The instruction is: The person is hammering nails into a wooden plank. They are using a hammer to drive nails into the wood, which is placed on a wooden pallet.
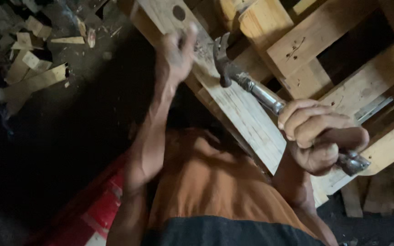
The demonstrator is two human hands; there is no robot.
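Claw hammer, steel-shafted, sits near the centre of the frame, its head resting against the face of a pale wooden plank that runs from 12 o'clock down toward 4 o'clock. The person's right hand is clenched tight around the lower end of the handle at about 3 o'clock, the handle's butt poking out below the fist. At about 12 o'clock the left hand is closed on the plank's edge, just beside the hammer's head, thumb raised near a round hole in the wood. Behind the plank stands a stack of wooden pallets, filling the 1 to 3 o'clock quarter. Offcuts of wood litter the dark floor at 10 o'clock.
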